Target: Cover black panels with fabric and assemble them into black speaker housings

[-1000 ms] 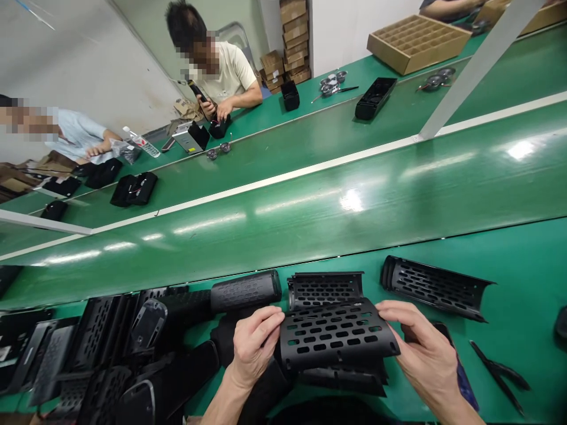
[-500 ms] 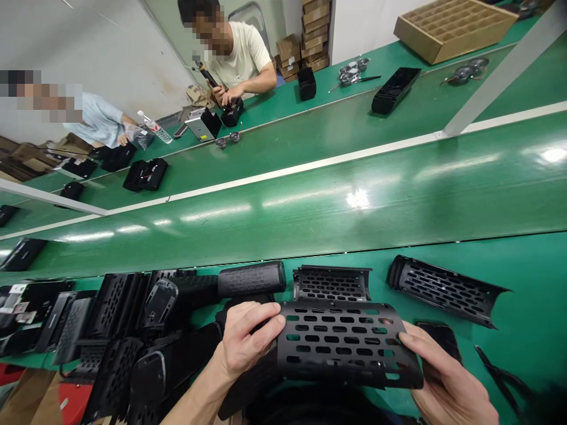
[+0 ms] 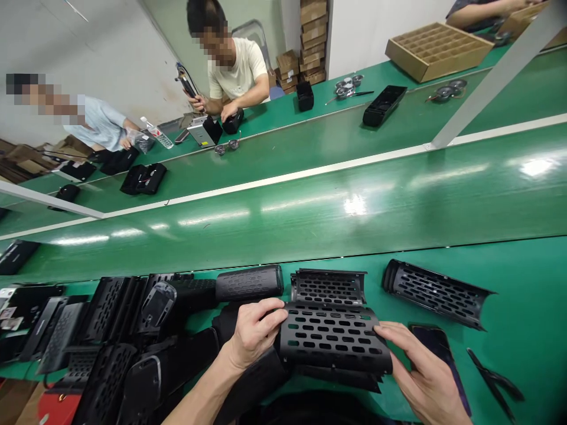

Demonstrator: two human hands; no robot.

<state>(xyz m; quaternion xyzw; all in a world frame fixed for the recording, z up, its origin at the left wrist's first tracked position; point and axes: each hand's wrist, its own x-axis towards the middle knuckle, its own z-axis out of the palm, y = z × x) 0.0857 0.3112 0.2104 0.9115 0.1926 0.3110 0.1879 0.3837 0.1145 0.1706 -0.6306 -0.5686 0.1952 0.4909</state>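
Note:
Between my two hands is a curved black slotted grille (image 3: 334, 337), its convex side up. My left hand (image 3: 257, 333) grips its left end, with the fingertips on the upper left corner. My right hand (image 3: 419, 366) holds the right end, thumb below and fingers on the edge. Behind the grille, a similar slotted shell (image 3: 330, 285) lies hollow side up. Another dark shell edge (image 3: 341, 378) shows beneath the held grille. A third slotted shell (image 3: 436, 293) rests to the right, near a dark phone (image 3: 436, 348) partly covered by my right hand.
Black housings and grilles (image 3: 106, 313) crowd the left of the bench. Cutting pliers (image 3: 496, 378) lie at the right. Beyond the green belt (image 3: 283, 206), one person (image 3: 239, 71) holds a tool over a black housing; another sits left. A divided cardboard box (image 3: 438, 50) stands at the back.
The held grille has shifted left and turned slightly, and my right hand has come left with it. Across the belt, the person's tool has lifted. An arm now shows at the top right.

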